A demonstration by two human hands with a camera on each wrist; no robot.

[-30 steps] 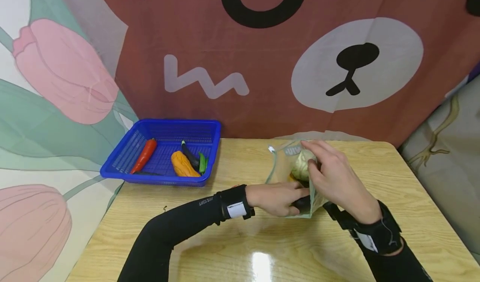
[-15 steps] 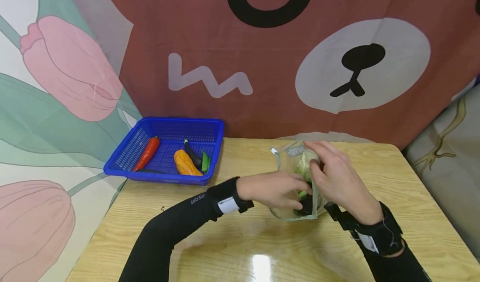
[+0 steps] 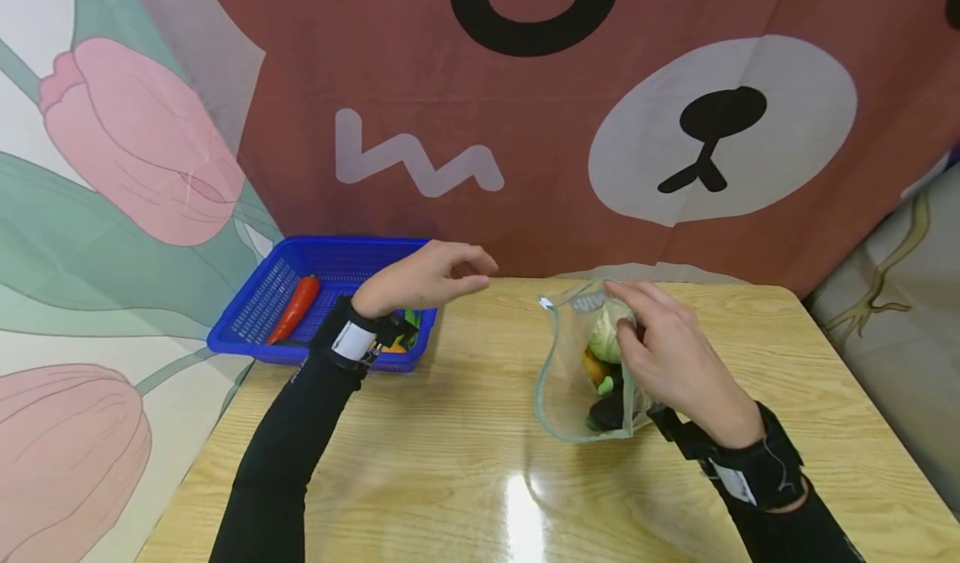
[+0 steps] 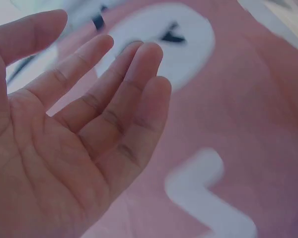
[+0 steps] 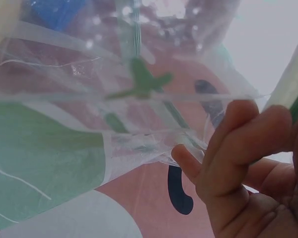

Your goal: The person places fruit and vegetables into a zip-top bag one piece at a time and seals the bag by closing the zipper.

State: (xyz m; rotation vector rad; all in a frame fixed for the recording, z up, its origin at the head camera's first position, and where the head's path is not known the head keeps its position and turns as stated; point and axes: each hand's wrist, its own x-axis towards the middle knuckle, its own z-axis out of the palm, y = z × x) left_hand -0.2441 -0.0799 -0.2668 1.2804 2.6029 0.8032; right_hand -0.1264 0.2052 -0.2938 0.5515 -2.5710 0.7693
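My right hand (image 3: 671, 346) pinches the upper edge of a clear zip bag (image 3: 561, 392) with pale green trim, on the right half of the table. Through its wide mouth show a pale green cabbage (image 3: 606, 340), an orange-yellow vegetable (image 3: 596, 368) and a dark eggplant (image 3: 607, 413) with a green cap. In the right wrist view, curled fingers (image 5: 238, 153) lie against the clear plastic. My left hand (image 3: 429, 276) is over the right side of the blue basket (image 3: 300, 245), its fingers loosely extended; the left wrist view shows a bare palm (image 4: 44, 163).
A red chili pepper (image 3: 295, 309) lies in the basket's left part. At its right, my left wrist partly hides an orange vegetable (image 3: 395, 347) and a green pepper (image 3: 411, 320). The wooden table (image 3: 450, 463) meets a printed curtain (image 3: 540, 130) behind.
My left hand has come out of the bag's mouth and moved left and back to above the basket. My right hand has kept its grip on the bag.
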